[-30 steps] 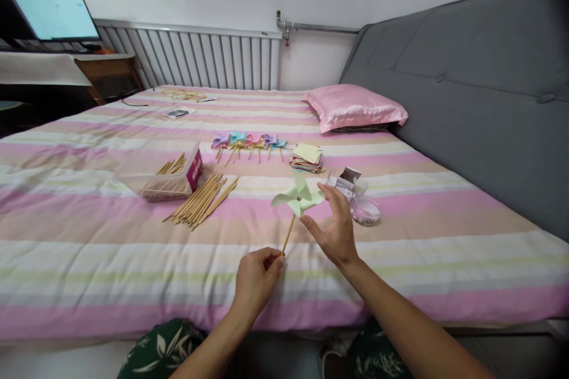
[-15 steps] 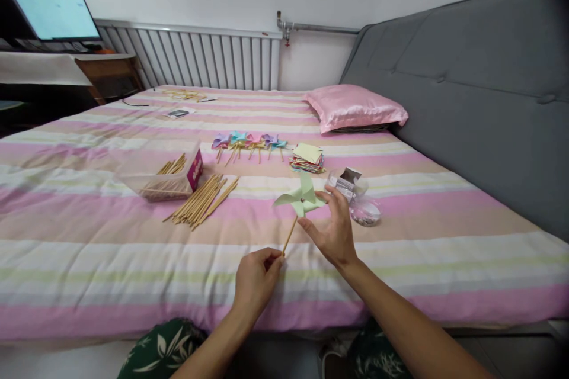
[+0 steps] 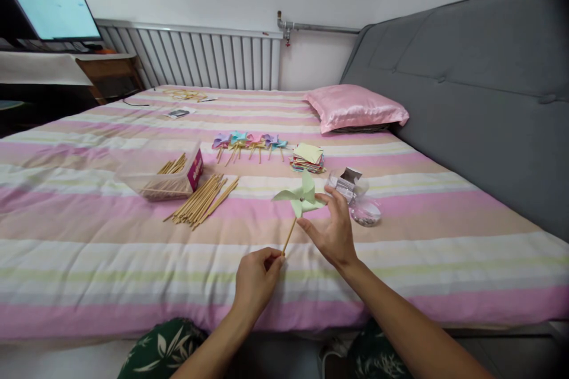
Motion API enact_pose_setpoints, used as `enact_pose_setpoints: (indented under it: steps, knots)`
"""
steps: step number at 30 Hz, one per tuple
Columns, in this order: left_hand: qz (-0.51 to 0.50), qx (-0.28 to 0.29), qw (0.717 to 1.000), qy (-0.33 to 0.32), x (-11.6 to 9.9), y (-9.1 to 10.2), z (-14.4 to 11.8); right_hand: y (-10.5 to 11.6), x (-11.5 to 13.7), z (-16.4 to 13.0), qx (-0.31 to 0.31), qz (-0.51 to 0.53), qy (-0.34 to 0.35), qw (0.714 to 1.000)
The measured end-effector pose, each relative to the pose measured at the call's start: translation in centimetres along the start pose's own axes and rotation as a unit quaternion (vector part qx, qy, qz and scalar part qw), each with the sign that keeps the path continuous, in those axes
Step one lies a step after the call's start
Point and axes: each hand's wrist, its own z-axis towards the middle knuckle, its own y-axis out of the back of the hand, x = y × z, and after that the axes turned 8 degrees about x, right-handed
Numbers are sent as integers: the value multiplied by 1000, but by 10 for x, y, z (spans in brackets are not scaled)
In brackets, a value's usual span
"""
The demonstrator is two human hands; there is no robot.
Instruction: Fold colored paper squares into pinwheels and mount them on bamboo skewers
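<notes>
Moved: pinwheel [image 3: 302, 198] blades turned slightly.
Stick axis: leans up-right, centre frame.
Left hand [image 3: 256, 277]: fingers pinch stick's bottom.
Right hand [image 3: 333, 228]: fingers spread, touching blades.

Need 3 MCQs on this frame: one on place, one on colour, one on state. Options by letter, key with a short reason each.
1. Where does the pile of loose wooden sticks lie?
A. on the pillow
B. on the bed beside the clear box
C. on the desk

2. What colour is the pinwheel in hand?
A. light green
B. red
C. black

3. How is the pinwheel's stick held?
A. lying loose on the bed
B. pinched at its lower end by the left hand
C. standing in the box

Key: 1 B, the sticks lie right of the clear box. 2 A, its blades are pale green. 3 B, left fingertips grip the stick's end while the right hand touches the blades.
</notes>
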Motion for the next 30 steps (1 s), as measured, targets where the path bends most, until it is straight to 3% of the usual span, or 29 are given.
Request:
enact_pose_setpoints:
  steps: [23, 27, 30]
  knots:
    - [-36, -18, 999, -5, -3, 3, -1, -6, 7, -8, 29, 47, 7, 998]
    - [-44, -12, 999, -12, -2, 1, 0, -7, 4, -6, 33, 138, -41, 989]
    - [-63, 0, 998, -14, 0, -2, 0, -11, -2, -3, 33, 276, -127, 952]
